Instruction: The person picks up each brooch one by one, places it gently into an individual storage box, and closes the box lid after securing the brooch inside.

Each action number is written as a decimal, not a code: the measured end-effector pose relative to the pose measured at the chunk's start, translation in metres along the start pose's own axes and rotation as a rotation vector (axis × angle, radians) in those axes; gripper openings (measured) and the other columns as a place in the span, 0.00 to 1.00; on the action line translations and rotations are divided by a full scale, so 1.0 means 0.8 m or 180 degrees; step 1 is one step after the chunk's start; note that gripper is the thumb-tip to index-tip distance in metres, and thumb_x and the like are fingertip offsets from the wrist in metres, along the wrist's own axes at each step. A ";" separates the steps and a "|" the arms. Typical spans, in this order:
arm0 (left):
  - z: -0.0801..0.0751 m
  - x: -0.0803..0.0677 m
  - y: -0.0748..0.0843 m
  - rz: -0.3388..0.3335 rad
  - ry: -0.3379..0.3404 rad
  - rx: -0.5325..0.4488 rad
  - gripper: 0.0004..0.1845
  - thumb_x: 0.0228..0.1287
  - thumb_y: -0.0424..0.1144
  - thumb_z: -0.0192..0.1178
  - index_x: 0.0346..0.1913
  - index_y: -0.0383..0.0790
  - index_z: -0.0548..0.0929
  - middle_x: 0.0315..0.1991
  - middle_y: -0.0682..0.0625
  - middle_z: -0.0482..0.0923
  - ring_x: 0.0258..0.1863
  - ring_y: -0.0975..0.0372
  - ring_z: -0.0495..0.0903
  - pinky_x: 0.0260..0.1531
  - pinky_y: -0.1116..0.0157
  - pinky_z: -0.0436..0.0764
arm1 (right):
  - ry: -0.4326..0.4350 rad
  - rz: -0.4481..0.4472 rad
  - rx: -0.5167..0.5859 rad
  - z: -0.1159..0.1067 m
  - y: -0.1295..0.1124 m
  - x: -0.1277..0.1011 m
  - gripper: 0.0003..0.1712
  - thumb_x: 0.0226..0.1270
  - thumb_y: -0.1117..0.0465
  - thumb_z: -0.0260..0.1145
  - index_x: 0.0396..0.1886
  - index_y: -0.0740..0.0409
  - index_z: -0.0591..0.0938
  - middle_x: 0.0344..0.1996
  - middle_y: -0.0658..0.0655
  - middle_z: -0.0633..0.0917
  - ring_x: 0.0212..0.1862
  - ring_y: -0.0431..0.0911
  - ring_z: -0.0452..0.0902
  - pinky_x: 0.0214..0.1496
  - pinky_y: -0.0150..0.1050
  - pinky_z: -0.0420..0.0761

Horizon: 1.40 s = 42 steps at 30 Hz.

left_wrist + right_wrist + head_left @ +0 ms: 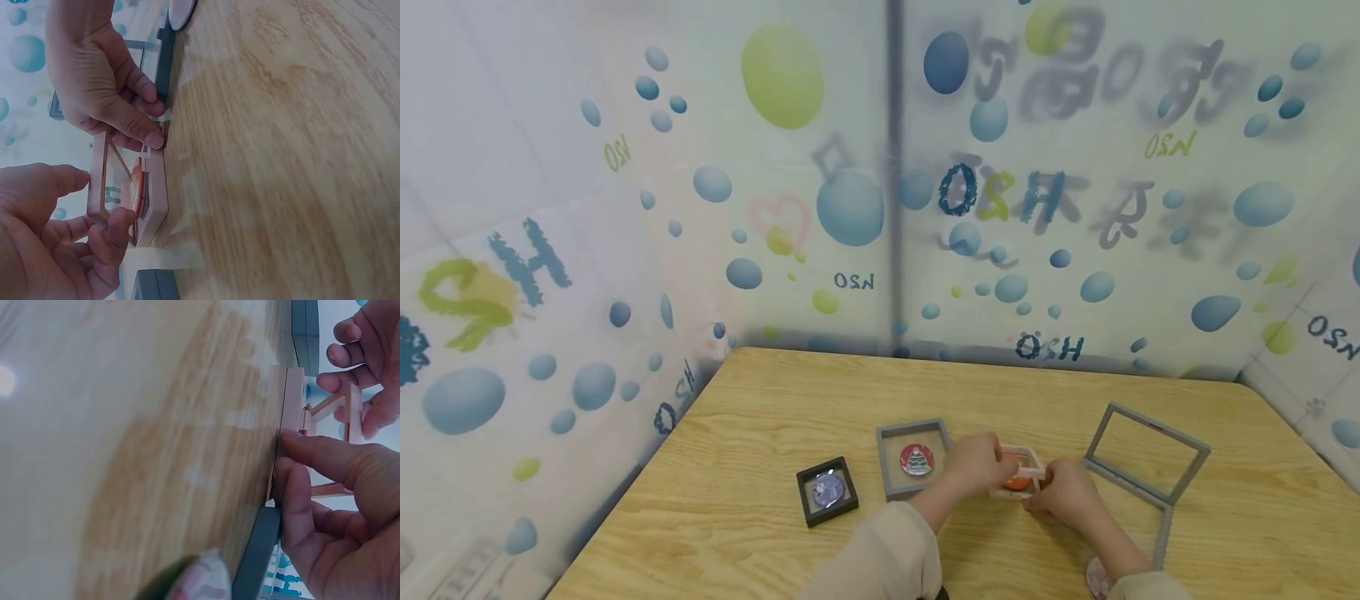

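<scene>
A small pink display frame (1033, 463) stands partly open on the table, its lid tilted up from its base. Inside it is a round orange badge (137, 184), partly covered by fingers in the head view. My left hand (973, 463) pinches the raised lid (97, 181) between thumb and fingers. On the other side, my right hand (1067, 495) grips the end of the base (292, 400) with thumb and index finger, low against the tabletop. Both hands also show in each wrist view.
Left of the hands lie a closed grey frame (891, 442) with a tree-patterned badge (917, 459) and a black frame (806, 502) with a purple badge (828, 489). To the right, a larger grey frame (1191, 477) stands open; a round badge (1097, 577) lies near the right forearm.
</scene>
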<state>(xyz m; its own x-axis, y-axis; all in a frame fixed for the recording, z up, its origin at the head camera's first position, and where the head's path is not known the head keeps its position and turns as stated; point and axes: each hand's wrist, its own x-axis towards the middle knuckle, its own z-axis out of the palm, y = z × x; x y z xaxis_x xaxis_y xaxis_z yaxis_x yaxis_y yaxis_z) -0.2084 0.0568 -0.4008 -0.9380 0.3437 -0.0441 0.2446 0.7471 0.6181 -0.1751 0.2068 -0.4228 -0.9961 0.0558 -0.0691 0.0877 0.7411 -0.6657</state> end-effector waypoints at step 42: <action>0.028 0.002 0.005 -0.0371 0.0046 0.1231 0.31 0.48 0.60 0.63 0.51 0.44 0.74 0.28 0.50 0.77 0.19 0.64 0.69 0.17 0.68 0.68 | 0.0047 0.0068 0.0173 0.004 -0.001 -0.002 0.14 0.37 0.69 0.73 0.20 0.67 0.74 0.12 0.54 0.75 0.14 0.42 0.70 0.18 0.32 0.72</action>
<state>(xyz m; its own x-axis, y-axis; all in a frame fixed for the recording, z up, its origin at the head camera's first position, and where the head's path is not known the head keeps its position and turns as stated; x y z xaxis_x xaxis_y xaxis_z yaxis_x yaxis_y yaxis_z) -0.2033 0.0734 -0.4160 -0.9676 0.2380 -0.0838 0.2081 0.9405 0.2685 -0.1732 0.2038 -0.4248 -0.9940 0.0813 -0.0732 0.1093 0.7022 -0.7035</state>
